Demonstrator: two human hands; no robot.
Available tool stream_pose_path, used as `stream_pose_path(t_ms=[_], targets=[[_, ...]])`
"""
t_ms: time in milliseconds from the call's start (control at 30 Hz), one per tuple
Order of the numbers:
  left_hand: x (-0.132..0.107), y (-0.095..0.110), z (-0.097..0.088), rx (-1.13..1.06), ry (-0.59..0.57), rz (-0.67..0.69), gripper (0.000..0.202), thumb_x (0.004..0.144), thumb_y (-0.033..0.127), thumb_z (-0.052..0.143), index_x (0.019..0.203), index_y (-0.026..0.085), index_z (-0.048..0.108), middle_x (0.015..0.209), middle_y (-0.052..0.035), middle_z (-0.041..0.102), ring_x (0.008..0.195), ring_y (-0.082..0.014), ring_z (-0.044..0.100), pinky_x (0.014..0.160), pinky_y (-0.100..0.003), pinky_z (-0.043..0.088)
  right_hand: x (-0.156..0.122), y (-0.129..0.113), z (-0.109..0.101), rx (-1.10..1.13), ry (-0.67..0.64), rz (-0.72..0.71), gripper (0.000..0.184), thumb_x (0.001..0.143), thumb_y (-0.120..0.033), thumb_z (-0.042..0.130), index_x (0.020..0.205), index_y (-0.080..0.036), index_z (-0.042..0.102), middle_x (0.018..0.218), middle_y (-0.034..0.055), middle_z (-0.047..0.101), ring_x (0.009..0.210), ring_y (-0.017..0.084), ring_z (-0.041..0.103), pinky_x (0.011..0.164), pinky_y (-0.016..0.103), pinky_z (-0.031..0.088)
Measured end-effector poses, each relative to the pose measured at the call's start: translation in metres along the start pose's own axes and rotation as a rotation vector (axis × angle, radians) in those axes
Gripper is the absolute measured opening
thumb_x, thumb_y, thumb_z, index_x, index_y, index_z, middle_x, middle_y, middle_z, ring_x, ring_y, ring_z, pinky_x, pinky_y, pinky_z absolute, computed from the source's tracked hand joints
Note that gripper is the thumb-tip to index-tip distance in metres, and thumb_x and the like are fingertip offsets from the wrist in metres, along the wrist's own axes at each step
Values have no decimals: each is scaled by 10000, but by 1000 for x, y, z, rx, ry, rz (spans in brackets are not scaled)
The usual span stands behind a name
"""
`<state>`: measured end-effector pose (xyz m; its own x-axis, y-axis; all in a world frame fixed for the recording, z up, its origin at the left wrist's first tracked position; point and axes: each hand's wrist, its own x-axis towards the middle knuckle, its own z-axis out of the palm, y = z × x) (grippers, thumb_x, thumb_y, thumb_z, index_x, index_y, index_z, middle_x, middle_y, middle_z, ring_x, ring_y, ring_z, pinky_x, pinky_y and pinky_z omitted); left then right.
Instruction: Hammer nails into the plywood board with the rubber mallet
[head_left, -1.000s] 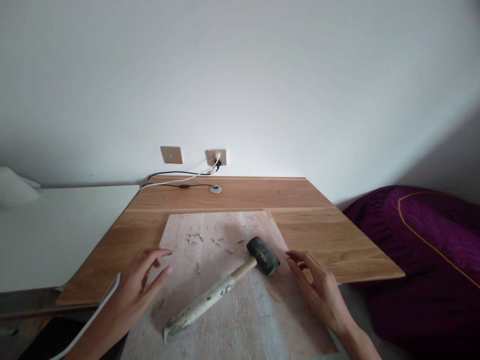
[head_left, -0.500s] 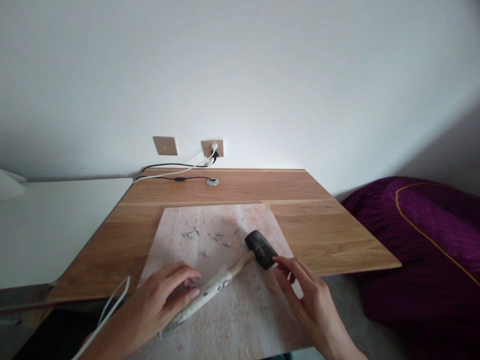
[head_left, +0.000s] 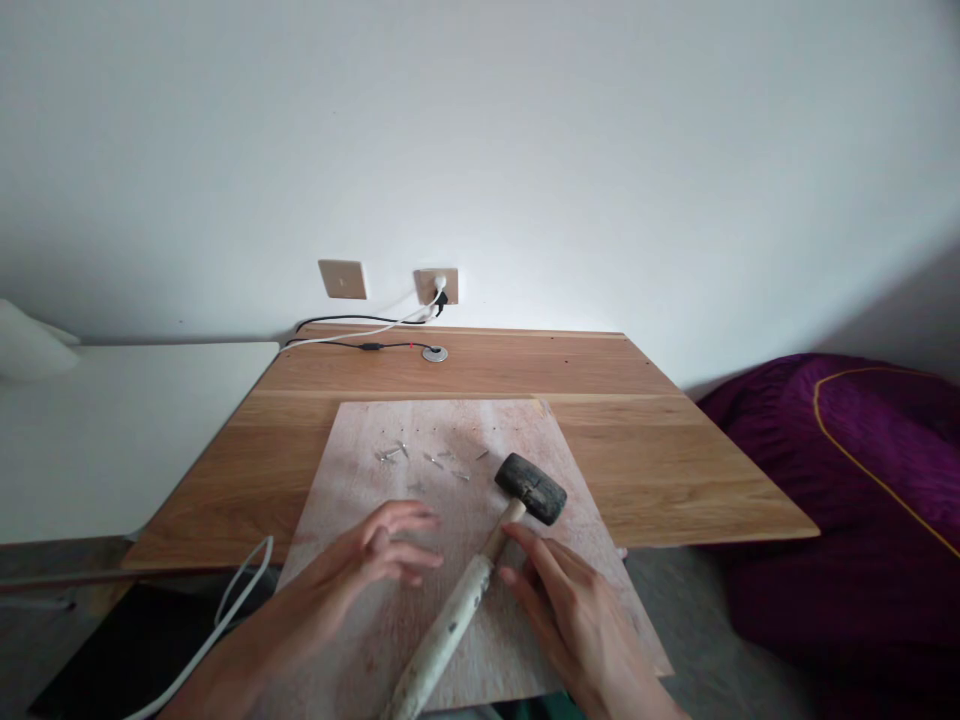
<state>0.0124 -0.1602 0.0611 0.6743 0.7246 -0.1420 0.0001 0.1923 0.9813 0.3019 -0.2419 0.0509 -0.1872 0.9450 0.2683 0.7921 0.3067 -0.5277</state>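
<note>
A mallet [head_left: 450, 615] with a black rubber head and a worn, white-painted handle lies slantwise on a wooden board [head_left: 390, 410], its head at the far right end. At the neck of the handle, the fingertips of my right hand [head_left: 570, 610] are against or very close to its right side, with the fingers not wrapped round it. My left hand [head_left: 390, 550] is to the left of the handle, apart from it, fingers spread and slightly blurred. Several small metal nails or screws [head_left: 433, 461] lie scattered on the board beyond my hands.
Under the board is a wooden table [head_left: 675, 480] against the wall. Cables run across its back to a wall socket [head_left: 436, 287]. A white surface [head_left: 150, 430] adjoins on the left, a purple cloth-covered thing [head_left: 787, 500] stands right, and a white cable [head_left: 225, 625] crosses near my left forearm.
The mallet has swung so its handle end points more toward me. My left hand has come off the handle and opened. My right hand has moved from the head to the neck.
</note>
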Motion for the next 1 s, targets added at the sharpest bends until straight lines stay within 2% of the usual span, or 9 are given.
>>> stream_pose_path(t_ms=[100,233,333,500,600,800,1000], targets=[[11,2,-8,-407,-42,1,684,1019,749,400,1404,223,608,1530,-203,575,1311,-423,633,1023,-578,535,1,0,3,-29,-5,-15,397,1131,-383,419,1434,-200,600,1055,111,783,918,253,783,785,364,645],[14,12,-15,-572,-57,-41,680,1035,708,427,1405,175,629,1538,-212,576,1424,-438,541,1148,-624,434,2,-2,7,-51,1,-14,433,1134,-419,400,1441,-210,623,1052,112,784,928,265,780,795,386,648],[14,12,-18,-592,-31,-31,705,1036,704,433,1420,148,634,1529,-215,586,1452,-428,515,1220,-630,353,4,-4,8,-67,15,-10,453,1132,-435,399,1448,-202,625,1074,121,788,949,271,782,819,395,649],[18,5,-23,-562,31,-18,721,1042,690,427,1423,120,649,1553,-216,561,1498,-430,453,1250,-637,314,7,-8,15,-135,27,23,499,1132,-446,373,1472,-168,611,1061,142,792,900,291,785,769,415,650],[18,3,-24,-526,77,-26,734,1038,694,430,1419,109,656,1559,-214,556,1514,-424,431,1280,-622,268,9,-10,20,-163,34,54,494,1130,-460,366,1434,-184,642,1063,145,795,888,297,788,754,416,641],[19,1,-24,-491,108,-1,699,1034,683,455,1440,146,643,1573,-202,546,1541,-432,383,1281,-649,233,15,-13,23,-110,47,87,468,1131,-485,343,1317,-213,675,1058,119,799,898,295,789,770,406,621],[19,2,-24,-489,130,7,665,1043,665,457,1439,163,640,1569,-198,550,1554,-422,362,1280,-647,226,17,-13,15,-12,28,123,429,1135,-487,344,1089,-232,687,916,63,769,799,252,757,694,337,548]])
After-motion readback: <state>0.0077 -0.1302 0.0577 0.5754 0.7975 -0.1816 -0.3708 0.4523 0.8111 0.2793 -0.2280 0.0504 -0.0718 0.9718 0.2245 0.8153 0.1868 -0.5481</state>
